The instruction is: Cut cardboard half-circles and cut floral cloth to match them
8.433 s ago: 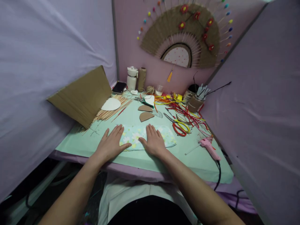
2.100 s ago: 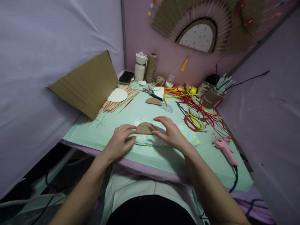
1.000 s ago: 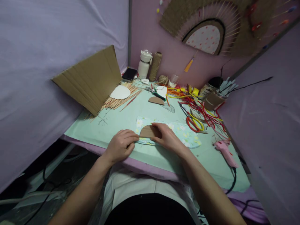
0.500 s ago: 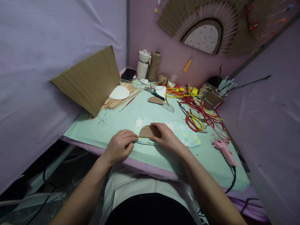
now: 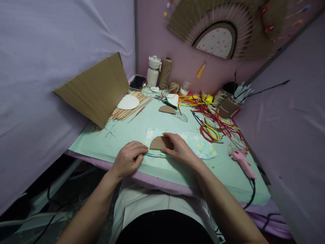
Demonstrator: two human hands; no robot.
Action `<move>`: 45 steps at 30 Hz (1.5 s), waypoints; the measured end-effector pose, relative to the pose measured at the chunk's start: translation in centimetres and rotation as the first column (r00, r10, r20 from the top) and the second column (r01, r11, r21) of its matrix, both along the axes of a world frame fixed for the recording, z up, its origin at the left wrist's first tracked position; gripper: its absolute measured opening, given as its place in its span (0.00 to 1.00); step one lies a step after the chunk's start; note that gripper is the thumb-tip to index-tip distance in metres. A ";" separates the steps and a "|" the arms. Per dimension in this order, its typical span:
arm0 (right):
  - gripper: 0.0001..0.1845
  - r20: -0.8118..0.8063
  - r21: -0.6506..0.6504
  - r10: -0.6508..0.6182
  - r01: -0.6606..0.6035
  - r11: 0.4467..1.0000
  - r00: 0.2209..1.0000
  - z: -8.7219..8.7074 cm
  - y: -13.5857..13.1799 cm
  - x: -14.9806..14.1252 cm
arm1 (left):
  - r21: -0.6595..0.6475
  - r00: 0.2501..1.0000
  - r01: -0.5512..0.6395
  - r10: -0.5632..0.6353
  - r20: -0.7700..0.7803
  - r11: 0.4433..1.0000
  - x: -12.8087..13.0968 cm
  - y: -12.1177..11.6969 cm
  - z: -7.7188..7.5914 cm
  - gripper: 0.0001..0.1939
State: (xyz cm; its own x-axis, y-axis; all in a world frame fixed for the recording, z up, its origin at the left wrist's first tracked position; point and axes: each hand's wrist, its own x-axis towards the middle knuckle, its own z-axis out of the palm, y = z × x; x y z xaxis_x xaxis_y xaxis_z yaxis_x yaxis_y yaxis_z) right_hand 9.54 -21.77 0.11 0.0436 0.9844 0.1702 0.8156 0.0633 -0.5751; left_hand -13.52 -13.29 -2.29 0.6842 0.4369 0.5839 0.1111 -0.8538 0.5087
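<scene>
A brown cardboard half-circle (image 5: 155, 143) lies on a light blue floral cloth (image 5: 200, 144) near the table's front edge. My right hand (image 5: 179, 149) grips the half-circle's right side, thumb at its straight lower edge and fingers on its curved top. At the cloth's lower left corner, my left hand (image 5: 130, 156) pinches the fabric edge between thumb and fingers. A second cardboard half-circle (image 5: 167, 109) lies farther back, beside a clear protractor (image 5: 180, 117).
Red-and-yellow scissors (image 5: 207, 133) and a pink glue gun (image 5: 243, 164) lie to the right. Pipe cleaners (image 5: 215, 117) spread at the back right. Thin wooden sticks (image 5: 124, 113) and a leaning cardboard sheet (image 5: 93, 89) occupy the left. A white bottle (image 5: 153, 73) stands behind.
The camera view has shifted slightly. Both hands keep their places on the cloth and the cardboard half-circle, with no clear movement.
</scene>
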 end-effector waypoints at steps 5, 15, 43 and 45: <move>0.29 -0.117 0.093 -0.151 0.162 0.982 0.982 1.0 -0.6 0.3 | -0.068 0.993 -0.117 0.116 -0.015 0.991 0.4 0.1 0.8 0.13; 0.28 -0.432 0.051 -0.436 0.504 0.862 0.789 0.7 -5.1 4.6 | 0.041 0.613 -0.192 0.153 -0.775 0.980 11.2 5.7 6.9 0.18; 0.27 -0.027 -0.003 -0.057 0.057 0.998 0.998 1.1 -0.3 -0.7 | -0.323 0.666 -0.202 -0.112 -0.737 0.925 8.3 10.1 6.2 0.25; 0.27 0.009 -0.036 -0.036 0.036 0.999 0.999 1.1 0.0 -1.0 | -0.331 0.677 -0.200 -0.114 -0.727 0.922 8.3 10.0 6.1 0.25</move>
State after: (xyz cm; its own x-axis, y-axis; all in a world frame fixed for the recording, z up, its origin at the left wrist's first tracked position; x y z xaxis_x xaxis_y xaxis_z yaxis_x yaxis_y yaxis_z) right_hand 8.49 -21.73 1.25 0.0776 0.9877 0.1355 0.8220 0.0135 -0.5693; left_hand -5.20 -3.25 3.80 0.7895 0.5404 -0.2910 0.6063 -0.6124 0.5074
